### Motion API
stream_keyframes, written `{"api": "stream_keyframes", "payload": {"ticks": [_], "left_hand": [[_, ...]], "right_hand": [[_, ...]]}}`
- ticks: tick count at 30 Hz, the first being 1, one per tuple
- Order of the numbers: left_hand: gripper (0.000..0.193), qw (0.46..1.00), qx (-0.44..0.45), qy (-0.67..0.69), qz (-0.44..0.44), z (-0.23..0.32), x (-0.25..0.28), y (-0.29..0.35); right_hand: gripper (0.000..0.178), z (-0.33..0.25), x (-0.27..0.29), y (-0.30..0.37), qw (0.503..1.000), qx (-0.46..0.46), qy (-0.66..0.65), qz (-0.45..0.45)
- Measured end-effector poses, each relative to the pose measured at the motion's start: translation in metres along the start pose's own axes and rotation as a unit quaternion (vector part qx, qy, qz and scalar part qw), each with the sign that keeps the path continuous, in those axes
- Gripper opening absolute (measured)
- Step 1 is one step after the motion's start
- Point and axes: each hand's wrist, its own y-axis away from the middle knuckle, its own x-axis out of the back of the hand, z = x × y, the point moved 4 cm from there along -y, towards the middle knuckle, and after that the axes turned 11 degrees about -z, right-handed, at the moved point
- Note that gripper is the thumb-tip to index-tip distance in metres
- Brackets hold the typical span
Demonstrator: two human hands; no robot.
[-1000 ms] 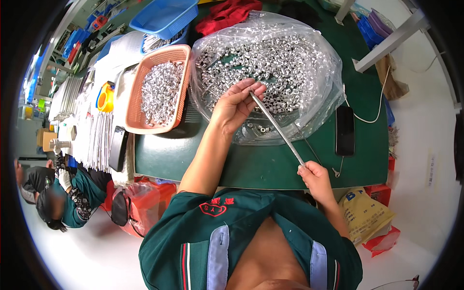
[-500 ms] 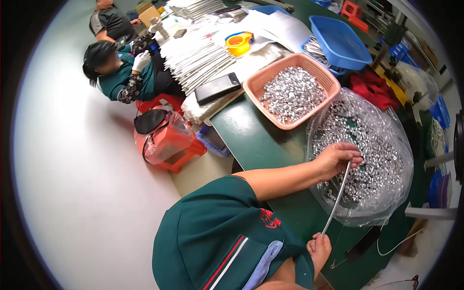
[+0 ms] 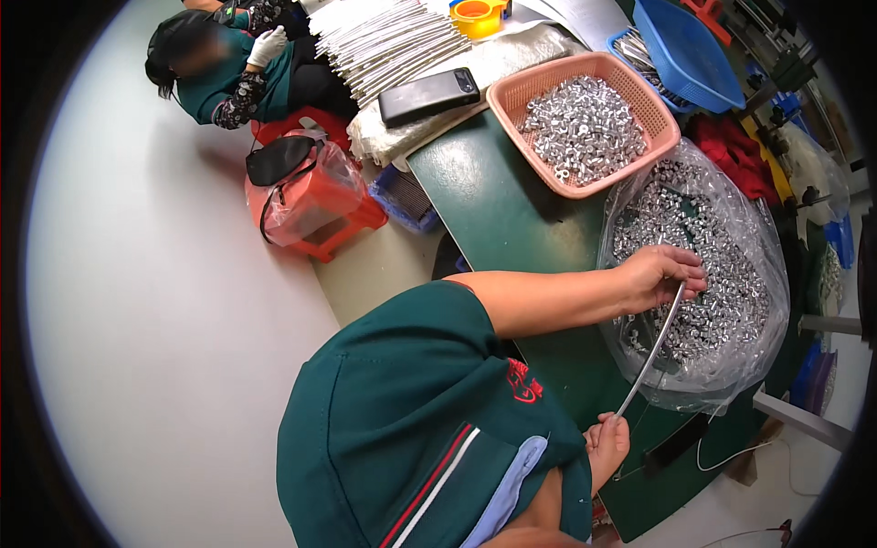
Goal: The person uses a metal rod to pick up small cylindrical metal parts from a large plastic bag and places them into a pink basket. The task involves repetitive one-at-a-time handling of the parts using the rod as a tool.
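Note:
A thin silvery metal rod [image 3: 652,358] runs at a slant between my two hands. My left hand [image 3: 664,277] pinches its far end, above a clear plastic bag [image 3: 614,247] spread open around a heap of small shiny metal pieces [image 3: 726,301]. Closed around the near end of the rod is my right hand [image 3: 607,445], by the near side of the bag. Whether a small piece is also between my left fingertips is hard to make out.
Beyond the bag stands a pink basket [image 3: 494,102] of similar metal pieces. A black phone-like device [image 3: 429,97], bundled rods [image 3: 388,44], an orange-yellow tape dispenser [image 3: 477,16] and a blue basin [image 3: 690,57] lie farther off. A gloved co-worker [image 3: 245,68] sits at the left.
My view has shifted, so the basket and the co-worker appear higher in the picture. Both hands keep their hold on the rod, which stays over the bag at much the same slant.

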Motion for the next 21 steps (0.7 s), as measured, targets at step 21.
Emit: {"api": "stream_keyframes", "payload": {"ticks": [21], "left_hand": [[0.03,0.997,0.066,-0.028,0.0,0.003,0.005,-0.003]], "right_hand": [[0.025,-0.012,-0.01,0.002,0.987,0.025,-0.152,-0.053]]}}
